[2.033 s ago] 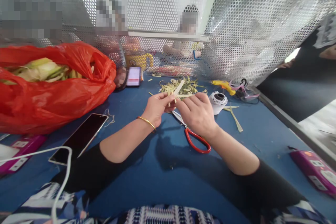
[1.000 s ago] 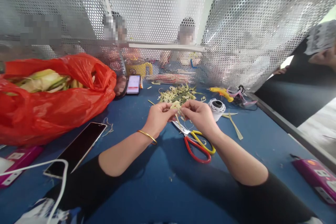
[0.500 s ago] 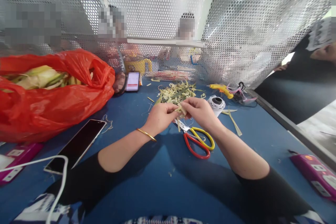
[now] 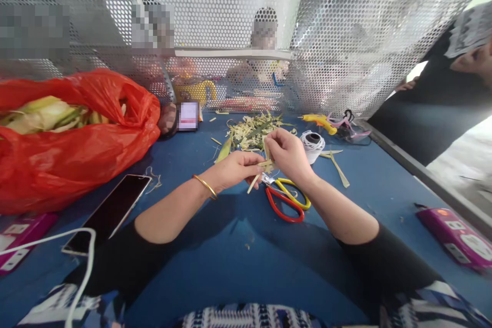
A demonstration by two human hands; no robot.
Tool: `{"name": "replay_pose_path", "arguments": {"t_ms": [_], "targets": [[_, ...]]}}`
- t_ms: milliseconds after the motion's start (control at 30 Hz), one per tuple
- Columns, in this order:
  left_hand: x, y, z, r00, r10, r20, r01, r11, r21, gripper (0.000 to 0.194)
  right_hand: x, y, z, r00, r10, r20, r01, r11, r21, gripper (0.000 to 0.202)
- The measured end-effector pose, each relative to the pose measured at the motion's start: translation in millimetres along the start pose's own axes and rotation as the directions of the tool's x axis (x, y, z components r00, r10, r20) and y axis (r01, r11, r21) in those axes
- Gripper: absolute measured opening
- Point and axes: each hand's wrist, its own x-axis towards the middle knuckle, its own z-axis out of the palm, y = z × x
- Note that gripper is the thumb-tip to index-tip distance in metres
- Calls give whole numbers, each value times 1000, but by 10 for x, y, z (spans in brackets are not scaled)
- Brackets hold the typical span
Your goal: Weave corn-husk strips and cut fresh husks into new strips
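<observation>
Over the middle of the blue table, my left hand [image 4: 239, 166] pinches a small folded piece of pale corn husk strips [image 4: 265, 165]. One strip end pokes out below its fingers, slanting down to the left. My right hand [image 4: 289, 154] is closed at the piece's upper right, fingertips on an upright strip. Just under my hands lie scissors [image 4: 275, 190] with one red and one yellow handle, their blades partly hidden. Behind them is a heap of shredded husk [image 4: 251, 132]. A white roll of cord [image 4: 313, 147] stands right of my right hand.
A red plastic bag [image 4: 96, 159] of husks fills the left, with a dark phone [image 4: 109, 212] before it. Loose strips [image 4: 339, 170], a yellow glue gun [image 4: 321, 123] and a purple power strip [image 4: 455, 236] are right. A perforated metal partition [image 4: 215, 5] rises behind; a person [image 4: 415, 113] stands right.
My right hand has drawn slightly up and away from my left, and a strip now stands upright at its fingertips. The strip end under my left hand now slants left. The view has shifted slightly.
</observation>
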Motion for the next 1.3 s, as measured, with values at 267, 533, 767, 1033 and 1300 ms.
{"name": "replay_pose_path", "arguments": {"t_ms": [267, 533, 767, 1033, 1300], "targets": [[-2, -20, 114, 993, -37, -113, 38, 999, 9, 31, -50, 2, 64, 999, -38, 20, 38, 999, -14, 14], [23, -112, 124, 998, -23, -50, 28, 995, 96, 30, -19, 79, 83, 995, 42, 89, -48, 997, 62, 17], [48, -31, 106, 956, -61, -288, 54, 998, -33, 28, -8, -38, -72, 945, -276, -174, 214, 926, -310, 12], [90, 15, -87, 877, 58, -477, -91, 995, -45, 37, -69, -221, -137, 910, -11, 415, 180, 912, -368, 37], [102, 6, -33, 856, 83, -510, -95, 995, 2, 37, -17, -173, -278, 813, -119, 570, 307, 919, -246, 34]]}}
